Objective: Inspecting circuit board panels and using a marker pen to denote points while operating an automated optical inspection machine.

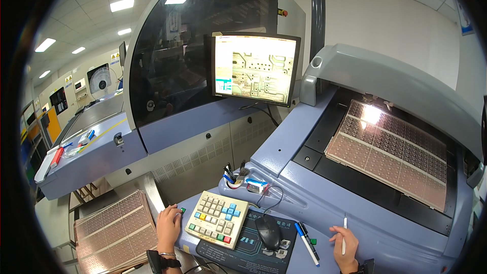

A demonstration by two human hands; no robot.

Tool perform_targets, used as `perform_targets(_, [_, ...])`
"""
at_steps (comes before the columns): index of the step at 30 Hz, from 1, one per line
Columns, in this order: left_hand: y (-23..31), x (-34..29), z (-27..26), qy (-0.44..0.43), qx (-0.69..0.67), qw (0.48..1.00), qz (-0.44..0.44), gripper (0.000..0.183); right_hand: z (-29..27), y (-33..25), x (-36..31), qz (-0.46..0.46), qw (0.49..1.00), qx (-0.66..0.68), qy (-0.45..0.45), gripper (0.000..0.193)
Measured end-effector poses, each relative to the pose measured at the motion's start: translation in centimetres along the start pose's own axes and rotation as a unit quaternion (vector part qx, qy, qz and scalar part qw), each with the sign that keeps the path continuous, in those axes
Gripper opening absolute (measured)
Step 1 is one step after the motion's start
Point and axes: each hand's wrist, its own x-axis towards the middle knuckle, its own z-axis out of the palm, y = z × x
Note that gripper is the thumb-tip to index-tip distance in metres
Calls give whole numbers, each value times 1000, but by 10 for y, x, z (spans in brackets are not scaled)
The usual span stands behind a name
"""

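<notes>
As I read it from the head camera: both hands sit low at the front edge of the blue console, well apart.
Left hand: my left hand (168, 226) holds nothing; its fingers are loosely curled, with the tips at a small green button (182, 210) just beside the keypad (217, 219). I cannot tell whether the button is pressed down.
Right hand: my right hand (345, 246) is closed around a thin white pen (344, 233), held upright with its tip pointing up toward the machine bed.
Between the hands: a black mouse (268, 231) rests on a dark mat (243, 246), and a blue marker (306, 243) lies near the right hand.
Machine bed: a copper-coloured circuit panel (388, 152) lies flat under the hood at right, with a bright glare at its far edge.
Monitor: the screen (255, 68) shows an enlarged view of circuit traces.
Left of console: a stack of similar panels (115, 231) lies below the left hand.
Step in hand, as I judge it: working the controls, button side, while the pen waits ready.
Next move calls for: a light, short touch from the left fingertips, clear of the keypad keys, and a steady right wrist so the pen stays off the panel.
</notes>
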Motion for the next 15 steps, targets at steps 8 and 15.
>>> perform_targets(8, [-1,-1,1,-6,8,1000,0,13,-1,-1,0,3,1000,-4,-3,19])
perform_targets(15, [1,-1,0,-2,17,1000,10,13,0,0,0,-9,1000,-14,6,15])
